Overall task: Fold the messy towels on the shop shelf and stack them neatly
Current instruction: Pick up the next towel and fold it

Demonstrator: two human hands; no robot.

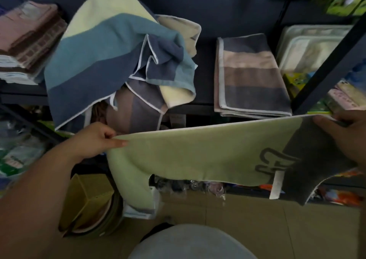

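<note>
**A:** Status on the towel?

**B:** Green towel point(198, 155) is off the shelf point(206, 80), in the air. Its top hem is stretched taut between the two grips and the rest hangs below the fingers.

**A:** Grips?

**B:** Left hand point(99, 140) pinches the pale-green end of the hem, thumb against curled forefinger, other fingers tucked in. Right hand point(344, 140) holds the dark-grey end with the thumb across the front of the hem. Its fingers are behind the cloth, so I can't tell how they lie.

**A:** How will it handle?

**B:** My read: light, soft, limp terry with no stiffness. It sags wherever it isn't held, and the lower edge under the left fingers droops in a curl. Not slippery, not fragile. Best hold is the hem corners, since the pale edging gives a firm line to pinch. For the fold, bring the pinches together and let the weight square it.

**A:** Where does it go?

**B:** Likely on the folded striped towel point(251, 76), which lies flat on the shelf just beyond the right fingers. The messy heap sits beyond the left fingers, with a blue-and-yellow towel point(95, 60) on top spilling over the shelf lip.

**A:** Risk?

**B:** The hanging end could snag on goods below the hands.
</note>
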